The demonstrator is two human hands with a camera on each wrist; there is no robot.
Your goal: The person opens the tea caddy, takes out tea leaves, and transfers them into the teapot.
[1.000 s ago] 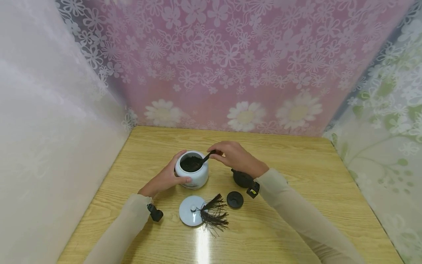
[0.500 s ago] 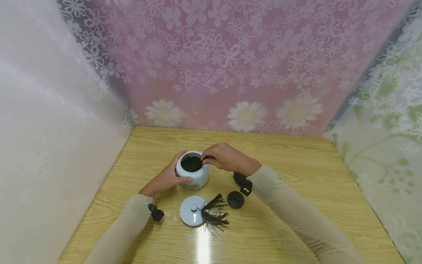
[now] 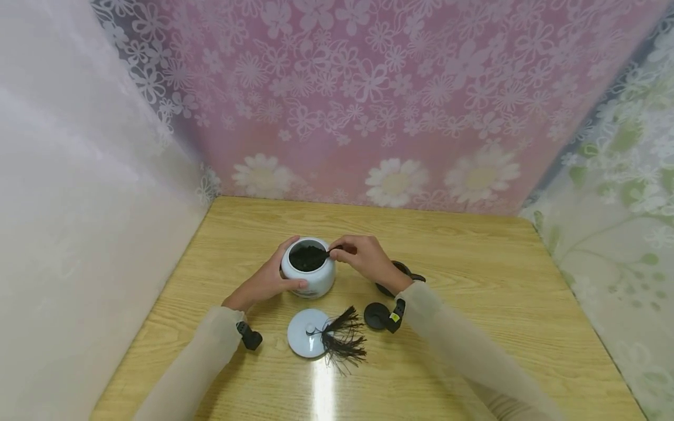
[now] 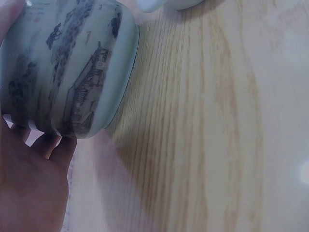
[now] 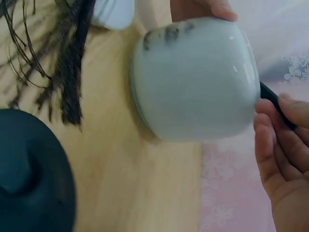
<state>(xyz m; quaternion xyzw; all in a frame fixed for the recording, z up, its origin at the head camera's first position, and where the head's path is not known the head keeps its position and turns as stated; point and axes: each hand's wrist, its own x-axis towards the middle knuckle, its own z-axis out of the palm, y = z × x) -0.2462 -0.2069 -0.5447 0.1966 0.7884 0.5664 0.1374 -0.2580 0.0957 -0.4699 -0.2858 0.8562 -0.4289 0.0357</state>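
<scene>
My left hand [image 3: 268, 279] grips a white ceramic jar [image 3: 314, 285] from the left, thumb across its front and fingers round its far side. The left wrist view shows a dark landscape painted on the jar [image 4: 72, 72]. Dark dried tea leaves [image 3: 307, 257] lie inside. At the right rim, my right hand [image 3: 365, 258] pinches the thin handle of a black scoop [image 3: 337, 248]. Its head reaches over the rim into the mouth of the jar. In the right wrist view the scoop handle [image 5: 274, 100] shows between thumb and fingers, with its inner end hidden by the jar.
A white jar lid [image 3: 304, 338] with a knob lies in front of the jar, a dark brown tassel [image 3: 344, 339] spread beside it. Right of that is a round black lid [image 3: 375, 316]. Partly behind my right wrist stands a black teapot [image 3: 386, 289], uncovered.
My right hand dipped left over the rim with the scoop, then drew back slightly right. The scoop now lies flatter across the rim. More of the teapot shows; the left hand stays on the jar.
</scene>
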